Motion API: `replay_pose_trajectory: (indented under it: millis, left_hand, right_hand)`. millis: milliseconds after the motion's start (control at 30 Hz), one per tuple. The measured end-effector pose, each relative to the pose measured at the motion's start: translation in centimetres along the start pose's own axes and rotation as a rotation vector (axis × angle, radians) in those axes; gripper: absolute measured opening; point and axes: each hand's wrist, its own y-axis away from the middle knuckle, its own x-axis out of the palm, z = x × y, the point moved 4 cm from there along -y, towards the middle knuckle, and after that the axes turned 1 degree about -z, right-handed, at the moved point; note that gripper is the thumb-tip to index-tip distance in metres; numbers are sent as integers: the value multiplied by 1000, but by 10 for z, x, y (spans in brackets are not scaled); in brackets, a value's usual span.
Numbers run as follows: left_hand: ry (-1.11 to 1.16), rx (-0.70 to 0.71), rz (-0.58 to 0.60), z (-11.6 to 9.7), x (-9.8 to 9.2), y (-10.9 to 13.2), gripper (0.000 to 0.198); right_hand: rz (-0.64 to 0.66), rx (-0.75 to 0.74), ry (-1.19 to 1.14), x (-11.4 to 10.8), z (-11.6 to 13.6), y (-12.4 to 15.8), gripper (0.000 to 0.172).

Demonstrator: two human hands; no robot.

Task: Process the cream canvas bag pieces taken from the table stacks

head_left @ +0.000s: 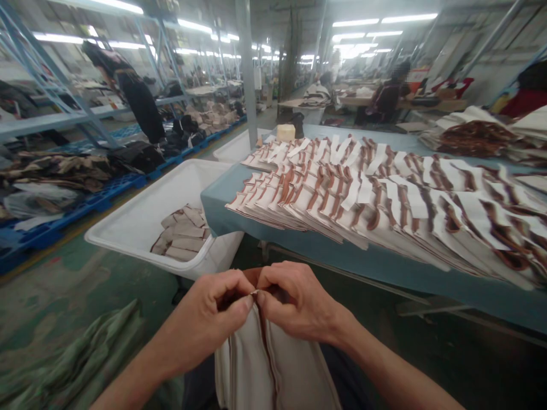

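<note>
My left hand [222, 313] and my right hand [297, 299] meet just above my lap, thumbs and forefingers pinched together on the top edge of a sewn fabric piece [294, 364]. It is off-white with brown edging, and a dark seam runs down its middle between my hands. A reddish-brown part [252, 276] of it shows behind my fingers. The lower portion hangs down over my legs. What exactly lies between my fingertips is too small to make out beyond a bit of the edge.
A blue-covered table [231, 188] ahead carries rows of overlapping off-white and brown sewn pieces [325, 199]. Left of it stands a white bin [128, 239] holding fabric pieces. Green cloth [85, 359] lies at lower left. A metal post [247, 74] rises behind; people work farther back.
</note>
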Motion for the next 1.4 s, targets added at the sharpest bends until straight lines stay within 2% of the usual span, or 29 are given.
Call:
replay_pose_trajectory:
  millis: [167, 267, 367, 467, 567, 667, 800, 900, 1000, 1100, 1167, 1267, 1333, 1400]
  left_hand:
    - [-192, 50, 25, -2, -10, 0, 18]
    - [-338, 157, 27, -7, -17, 0, 10]
    - [-431, 276, 20, -10, -20, 1, 14]
    - [-429, 382, -56, -17, -22, 3, 18]
    - [-451, 502, -156, -25, -25, 11, 20]
    - [-515, 611, -178, -28, -25, 22, 25]
    - [-668, 802, -183, -24, -26, 28, 33]
    - [-683, 892, -228, -21, -24, 25, 35]
    - [-506, 815, -270, -21, -20, 21, 30]
    - [-329, 609, -263, -23, -19, 20, 31]
    - [-286, 442, -182, -24, -21, 19, 30]
    - [-281, 268, 25, -25, -27, 16, 21]
    - [-339, 239, 112, -26, -31, 15, 22]
    - [-446, 284, 124, -28, -32, 17, 27]
  right_hand:
    - [27, -1, 25, 7, -3, -3, 15]
    - [75, 15, 15, 7, 3, -7, 12]
    - [162, 50, -5, 6, 12, -10, 6]
    - [186, 39, 43, 3, 21, -16, 10]
    - [134, 6, 14, -4, 28, -23, 16]
    - [154, 92, -213, -8, 29, -28, 16]
    - [267, 368, -730, -1, 20, -26, 17]
    - [221, 482, -908, 8, 12, -24, 22]
    - [191, 506, -902, 13, 8, -19, 20]
    - [207, 423, -843, 10, 13, -15, 15]
    - [194, 366, -710, 4, 15, -13, 9]
    - [169, 280, -491, -5, 17, -15, 5]
    - [170, 228, -410, -7, 20, -14, 6]
    - [165, 197, -336, -8, 22, -8, 9]
